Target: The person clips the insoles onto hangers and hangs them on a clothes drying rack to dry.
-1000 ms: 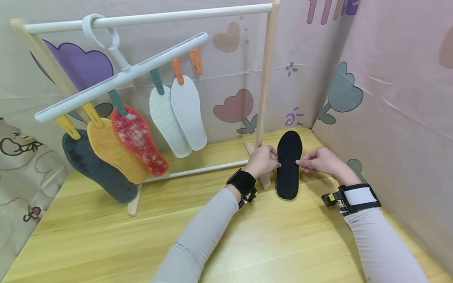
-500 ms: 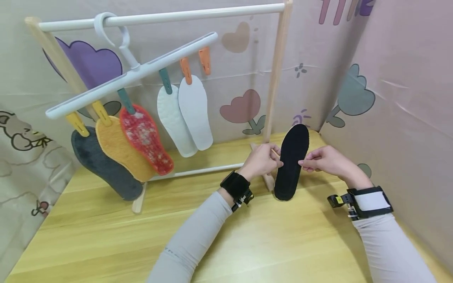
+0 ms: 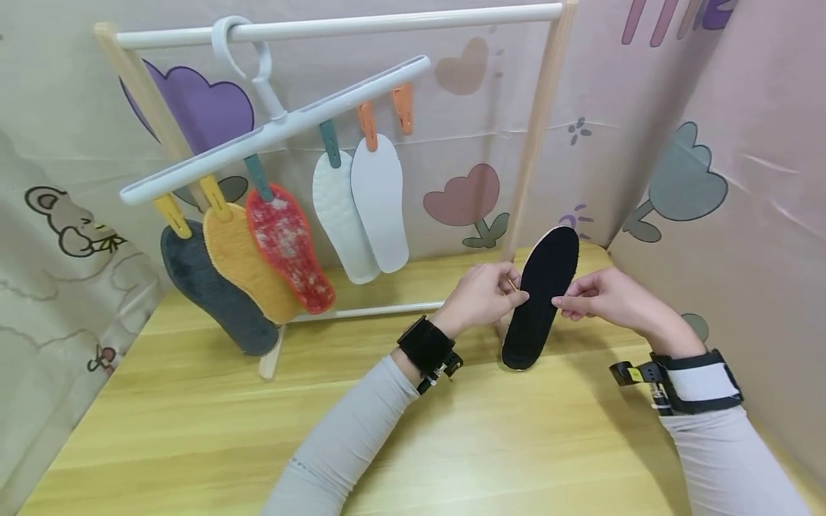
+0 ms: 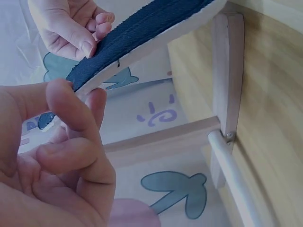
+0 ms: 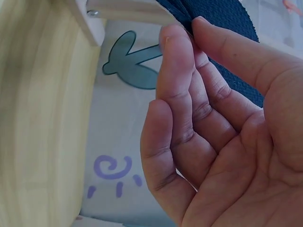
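Note:
A black insole with a pale underside is held upright and leaning, its top tipped to the right, at the right of the head view. My left hand pinches its left edge between thumb and fingers. On the opposite edge, my right hand pinches it near the middle. The left wrist view shows the white side of the insole and the left fingers at its edge. In the right wrist view, thumb and forefinger grip the dark fabric.
A wooden rack with a white top bar carries a tilted white hanger. From its clips hang grey, yellow, red and two white insoles. An orange clip at the hanger's right end holds nothing. Patterned cloth walls the right side.
The insole has gone from nearly straight up to leaning right, both hands keeping their pinch on its edges. The whole head view has shifted, so the rack appears farther right.

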{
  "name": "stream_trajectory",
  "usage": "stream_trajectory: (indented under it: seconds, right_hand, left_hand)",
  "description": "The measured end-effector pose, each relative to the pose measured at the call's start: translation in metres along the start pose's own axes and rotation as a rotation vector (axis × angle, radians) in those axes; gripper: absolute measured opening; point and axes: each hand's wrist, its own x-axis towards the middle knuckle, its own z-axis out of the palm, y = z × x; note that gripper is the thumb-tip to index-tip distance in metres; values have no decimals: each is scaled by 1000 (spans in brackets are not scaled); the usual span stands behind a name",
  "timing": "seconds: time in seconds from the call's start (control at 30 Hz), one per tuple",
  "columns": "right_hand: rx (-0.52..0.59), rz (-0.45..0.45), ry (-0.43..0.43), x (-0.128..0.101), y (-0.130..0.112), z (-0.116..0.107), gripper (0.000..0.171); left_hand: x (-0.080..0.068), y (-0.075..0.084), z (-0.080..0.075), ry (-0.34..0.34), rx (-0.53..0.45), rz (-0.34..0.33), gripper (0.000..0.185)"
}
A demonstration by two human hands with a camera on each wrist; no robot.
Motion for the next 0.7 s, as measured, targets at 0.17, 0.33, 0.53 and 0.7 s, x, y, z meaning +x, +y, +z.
stream_trajectory:
  seconds: [0.17,0.33,0.53,0.7]
  right_hand:
    - [-8,-39,8,1,-10,3,22]
    - [-63,-78,26,3,-25,7,20]
    - [-92,-122,42,3,-45,14,18]
    - [-70,-161,47,4,-58,20,18]
  left_hand:
    - [-8,0,-11,-5,-59,-8,15]
    - [-19,-5,-23,-4,-126,-2,14]
    - [-30,-11,-38,14,-139,16,22]
    - [-39,-15,-51,48,-159,27,18]
